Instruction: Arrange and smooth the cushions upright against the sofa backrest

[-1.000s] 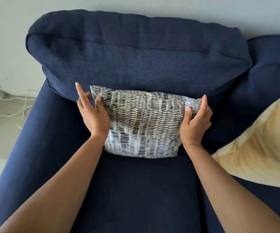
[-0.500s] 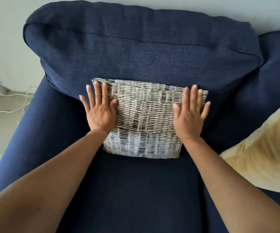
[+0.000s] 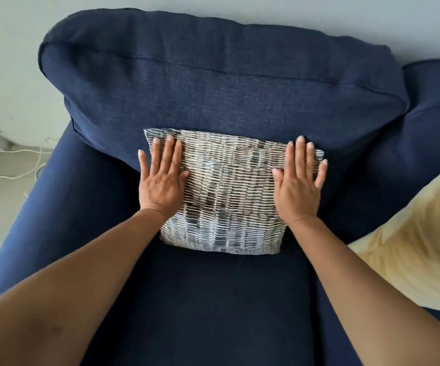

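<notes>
A small cushion with a black, grey and white dashed pattern (image 3: 229, 191) stands upright on the navy sofa seat (image 3: 213, 307), leaning against the big navy back cushion (image 3: 224, 83). My left hand (image 3: 162, 180) lies flat on the cushion's left side, fingers spread and pointing up. My right hand (image 3: 299, 183) lies flat on its right side in the same way, little finger past the cushion's edge. Neither hand grips anything. A pale yellow cushion (image 3: 414, 249) leans at the right, cut off by the frame edge.
The sofa's left armrest (image 3: 39, 220) runs down the left side. Beyond it, white cables (image 3: 10, 165) trail across a light floor. A second navy back cushion (image 3: 435, 107) sits at the right. A pale wall rises behind the sofa.
A second ago my hands held the patterned cushion by its two side edges. They then flattened onto its front face, where they stay pressed now.
</notes>
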The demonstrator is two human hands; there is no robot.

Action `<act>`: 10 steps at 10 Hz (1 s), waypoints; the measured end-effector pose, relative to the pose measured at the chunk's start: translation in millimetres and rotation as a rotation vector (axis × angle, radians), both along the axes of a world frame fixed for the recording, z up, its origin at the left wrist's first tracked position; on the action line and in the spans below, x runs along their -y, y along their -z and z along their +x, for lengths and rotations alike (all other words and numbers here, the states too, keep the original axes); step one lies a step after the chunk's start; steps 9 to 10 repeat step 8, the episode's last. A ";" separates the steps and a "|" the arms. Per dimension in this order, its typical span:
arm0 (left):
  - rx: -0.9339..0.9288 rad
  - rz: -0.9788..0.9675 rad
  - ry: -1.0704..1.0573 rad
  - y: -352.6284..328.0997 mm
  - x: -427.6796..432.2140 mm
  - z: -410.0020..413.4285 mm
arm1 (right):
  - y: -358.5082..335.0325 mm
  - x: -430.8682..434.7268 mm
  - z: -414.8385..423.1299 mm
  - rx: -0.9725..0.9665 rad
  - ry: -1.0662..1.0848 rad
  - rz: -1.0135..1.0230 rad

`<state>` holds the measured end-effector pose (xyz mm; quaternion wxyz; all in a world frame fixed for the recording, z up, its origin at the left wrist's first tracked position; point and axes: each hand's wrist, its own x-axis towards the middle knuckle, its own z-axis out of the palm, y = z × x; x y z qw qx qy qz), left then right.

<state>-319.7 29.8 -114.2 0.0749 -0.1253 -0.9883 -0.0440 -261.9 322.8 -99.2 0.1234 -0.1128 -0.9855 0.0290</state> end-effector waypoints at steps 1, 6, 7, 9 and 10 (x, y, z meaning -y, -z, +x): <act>-0.116 0.166 0.021 -19.9 -20.8 4.7 | -8.1 9.7 3.7 -0.065 -0.012 -0.037; 0.210 -0.041 -0.184 -30.7 -21.6 8.9 | -8.4 -19.9 36.7 0.236 0.027 0.004; 0.259 0.034 -0.301 -57.0 -28.8 20.6 | -31.0 -23.9 44.8 0.259 0.058 -0.072; 0.253 0.097 -0.241 -82.0 -43.1 40.3 | -53.6 -24.1 54.2 0.225 0.063 -0.135; 0.253 0.097 -0.241 -82.0 -43.1 40.3 | -53.6 -24.1 54.2 0.225 0.063 -0.135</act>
